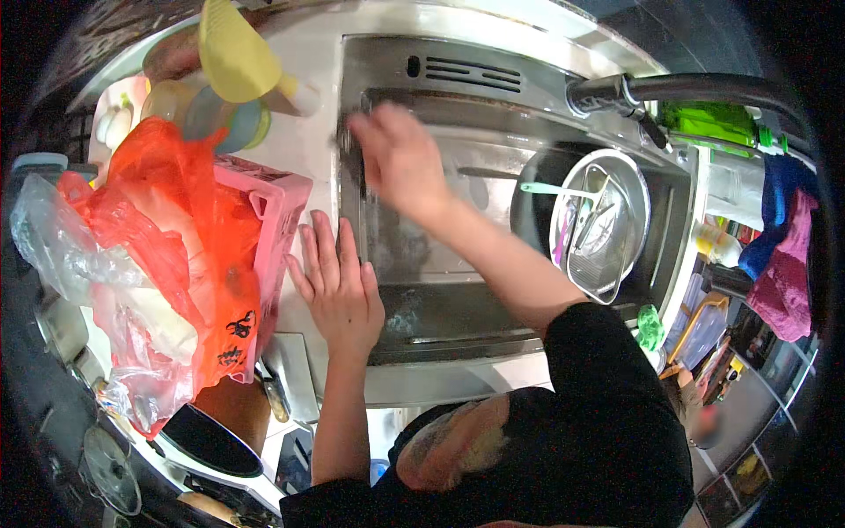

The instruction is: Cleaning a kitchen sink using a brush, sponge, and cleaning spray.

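Observation:
My left hand [340, 290] lies palm down with its fingers apart on the pale counter [323, 178], at the left edge of the dark sink [422, 257]. My right hand [403, 155], blurred, is over the sink's upper left corner with its fingers bent; whether it holds something cannot be seen. Close to my left hand stands a pink plastic basket [287, 211], with red plastic bags [224, 264] over it. At the right of the sink a metal colander [643, 204] holds a wire strainer [594, 270] and a pale green-handled utensil [544, 189].
A black faucet [693, 86] reaches over the right rear, beside a green bottle [709, 125]. A yellow scoop-like item [237, 56] stands at the back left. A cleaver [294, 376] lies near the counter's front edge, by a black pan-like item [211, 441]. Cloths [785, 270] hang far right.

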`<state>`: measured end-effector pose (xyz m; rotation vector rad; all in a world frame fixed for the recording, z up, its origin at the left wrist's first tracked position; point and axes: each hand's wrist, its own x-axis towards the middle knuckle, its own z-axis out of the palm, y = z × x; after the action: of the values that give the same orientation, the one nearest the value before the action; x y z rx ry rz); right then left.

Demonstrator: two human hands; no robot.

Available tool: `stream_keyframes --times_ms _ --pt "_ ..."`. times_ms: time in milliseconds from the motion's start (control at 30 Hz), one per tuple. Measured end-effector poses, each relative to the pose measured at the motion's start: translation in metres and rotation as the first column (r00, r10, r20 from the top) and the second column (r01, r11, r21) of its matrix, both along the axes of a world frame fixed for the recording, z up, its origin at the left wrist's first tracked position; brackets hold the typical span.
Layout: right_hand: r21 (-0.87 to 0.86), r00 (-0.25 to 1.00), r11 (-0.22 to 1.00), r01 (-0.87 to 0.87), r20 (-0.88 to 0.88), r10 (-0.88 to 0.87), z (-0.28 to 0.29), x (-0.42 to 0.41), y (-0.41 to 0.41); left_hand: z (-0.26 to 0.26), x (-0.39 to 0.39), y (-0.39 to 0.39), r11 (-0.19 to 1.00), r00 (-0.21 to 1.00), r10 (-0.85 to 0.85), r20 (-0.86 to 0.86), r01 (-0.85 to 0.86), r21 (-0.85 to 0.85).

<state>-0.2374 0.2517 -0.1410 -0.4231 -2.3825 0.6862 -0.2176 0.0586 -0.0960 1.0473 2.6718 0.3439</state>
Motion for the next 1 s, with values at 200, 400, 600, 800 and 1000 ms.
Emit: stream_keyframes --times_ms 200,400,600,800,1000 --pt "0.110 0.978 0.982 0.153 0.123 -0.166 0.009 -0.046 0.012 0.001 -0.002 -0.003 1.000 0.999 -0.031 -0.021 0.031 0.002" --pt "0.308 0.969 0.949 0.062 0.211 -0.132 0.014 -0.075 0.055 -0.002 -0.002 0.002 0.999 0.999 -0.039 -0.006 0.039 0.022" --pt "0.192 0.958 0.953 0.233 0.123 -0.259 0.005 -0.038 0.070 -0.005 -0.004 -0.002 0.999 0.998 -0.040 -0.039 0.041 0.029" --pt "0.299 0.979 0.949 0.099 0.144 -0.148 0.004 -0.077 0.071 -0.001 -0.002 0.002 0.999 0.996 -0.041 -0.074 0.042 0.012" --pt "0.277 0.944 0.933 0.228 0.173 -0.281 0.009 0.016 0.124 0.000 -0.001 0.000 0.998 0.994 -0.020 -0.104 0.027 0.062"
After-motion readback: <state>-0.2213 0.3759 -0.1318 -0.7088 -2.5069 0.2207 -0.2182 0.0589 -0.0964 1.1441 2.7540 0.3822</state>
